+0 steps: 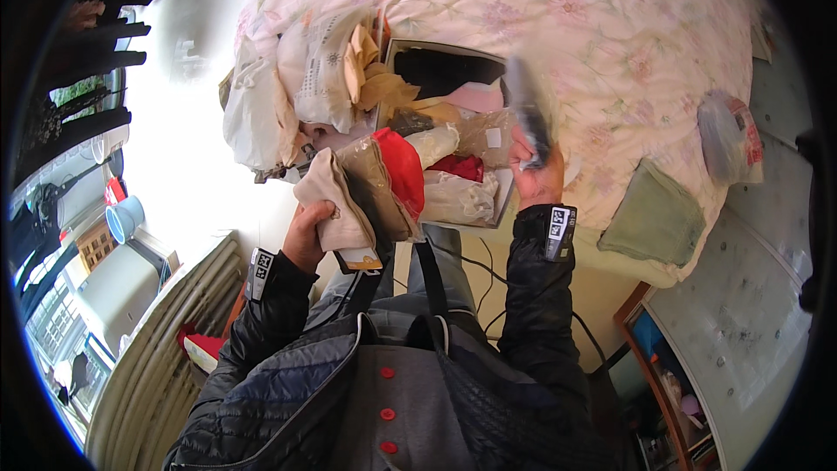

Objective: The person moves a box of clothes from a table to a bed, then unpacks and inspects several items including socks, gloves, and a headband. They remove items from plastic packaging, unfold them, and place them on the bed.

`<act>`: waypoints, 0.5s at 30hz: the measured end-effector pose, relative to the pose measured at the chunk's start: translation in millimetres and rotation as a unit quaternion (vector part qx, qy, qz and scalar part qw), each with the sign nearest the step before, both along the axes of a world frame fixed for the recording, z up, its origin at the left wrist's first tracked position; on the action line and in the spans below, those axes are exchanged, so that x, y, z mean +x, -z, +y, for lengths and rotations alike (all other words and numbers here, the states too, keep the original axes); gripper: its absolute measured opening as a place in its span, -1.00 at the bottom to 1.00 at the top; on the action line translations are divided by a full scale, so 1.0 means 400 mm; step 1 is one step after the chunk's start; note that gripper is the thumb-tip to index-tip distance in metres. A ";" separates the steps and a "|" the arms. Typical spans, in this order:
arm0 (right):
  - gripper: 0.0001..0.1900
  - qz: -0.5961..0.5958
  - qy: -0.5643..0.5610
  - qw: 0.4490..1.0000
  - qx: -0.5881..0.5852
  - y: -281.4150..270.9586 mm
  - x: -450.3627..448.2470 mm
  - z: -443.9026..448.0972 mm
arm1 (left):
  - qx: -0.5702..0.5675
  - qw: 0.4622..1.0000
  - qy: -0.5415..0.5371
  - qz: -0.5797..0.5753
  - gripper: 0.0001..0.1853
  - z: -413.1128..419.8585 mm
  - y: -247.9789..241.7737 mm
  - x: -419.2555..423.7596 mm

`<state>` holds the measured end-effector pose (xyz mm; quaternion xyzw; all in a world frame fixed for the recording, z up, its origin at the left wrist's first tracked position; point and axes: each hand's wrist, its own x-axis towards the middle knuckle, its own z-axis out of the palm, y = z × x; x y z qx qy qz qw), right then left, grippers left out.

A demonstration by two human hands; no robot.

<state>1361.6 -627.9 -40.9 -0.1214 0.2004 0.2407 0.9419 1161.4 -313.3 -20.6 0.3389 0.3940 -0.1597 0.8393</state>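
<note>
My left hand grips a stack of folded cloth items, with a beige folded piece that has a card tag at its lower end. Pressed against it are a brown item in clear plastic and a red folded cloth. In my right hand is a dark item in a plastic wrapper, blurred and raised upright. Between the hands sits an open box on the bed's edge. It contains black cloth, pink cloth, dark red cloth and several plastic-wrapped pieces.
White plastic bags stand left of the box. A floral bedspread spreads beyond it, bearing a folded green cloth and a filled plastic bag at right. A radiator is at lower left; dark cables hang below.
</note>
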 end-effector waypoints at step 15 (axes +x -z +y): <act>-0.72 0.040 0.001 0.973 0.228 -0.092 -0.023 0.023 | -0.006 0.999 0.033 -0.031 -0.31 -0.081 -0.013 0.078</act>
